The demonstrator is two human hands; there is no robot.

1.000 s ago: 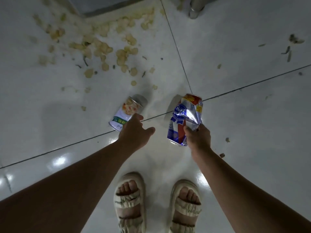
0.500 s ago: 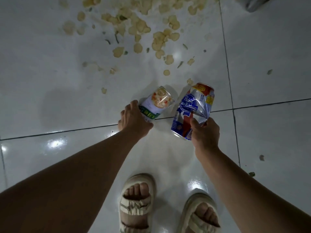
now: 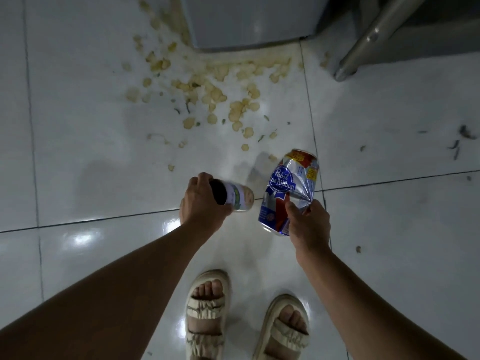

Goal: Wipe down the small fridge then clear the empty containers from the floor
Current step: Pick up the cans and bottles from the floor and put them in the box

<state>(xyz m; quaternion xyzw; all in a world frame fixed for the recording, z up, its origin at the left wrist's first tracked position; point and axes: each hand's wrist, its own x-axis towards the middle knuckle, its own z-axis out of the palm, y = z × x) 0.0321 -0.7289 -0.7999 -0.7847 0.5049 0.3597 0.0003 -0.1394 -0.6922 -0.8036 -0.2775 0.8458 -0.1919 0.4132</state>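
Left grip (image 3: 201, 203) clasps tin (image 3: 237, 198); right grip (image 3: 307, 224) pinches crushed can (image 3: 288, 188); bare tile around.

- white glossy tile floor (image 3: 85, 141) with dark grout lines and bright light reflections
- yellowish crumbs and spilled scraps (image 3: 207, 84) scattered across the tiles, thickest toward the top
- slanted metal leg (image 3: 363, 45) at upper right, foot on the floor
- dark bits of debris (image 3: 465, 133) at the right edge
- beige strappy sandals (image 3: 207, 315) on both feet, at the bottom
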